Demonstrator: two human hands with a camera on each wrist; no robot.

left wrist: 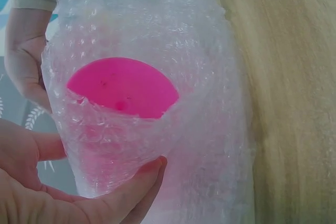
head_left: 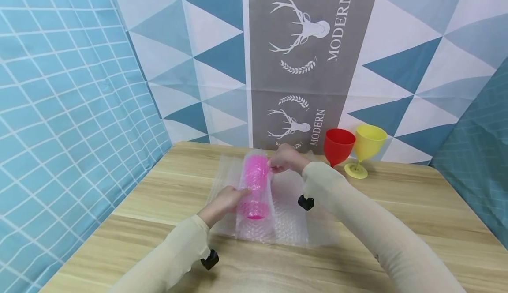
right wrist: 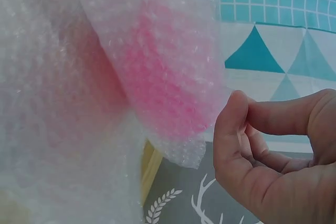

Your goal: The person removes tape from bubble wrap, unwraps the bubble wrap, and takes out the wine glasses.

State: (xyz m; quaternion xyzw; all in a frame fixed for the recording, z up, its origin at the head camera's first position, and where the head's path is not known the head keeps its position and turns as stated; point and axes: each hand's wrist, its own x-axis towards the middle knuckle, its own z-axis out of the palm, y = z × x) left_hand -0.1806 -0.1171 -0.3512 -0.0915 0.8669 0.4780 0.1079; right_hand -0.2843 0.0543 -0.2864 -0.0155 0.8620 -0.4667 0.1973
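A pink goblet lies lengthwise on the table, rolled in clear bubble wrap. My left hand holds the wrapped goblet from the left side, thumb across its middle. In the left wrist view, the goblet's near pink end shows uncovered inside the wrap, and the left fingers curl against the film. At the far right side of the roll is my right hand. Seen from the right wrist, its thumb and forefinger pinch the edge of the bubble wrap.
A red goblet and a yellow goblet stand upright at the back right of the wooden table. Behind them rises a patterned backdrop. Blue checked cloth borders the left side.
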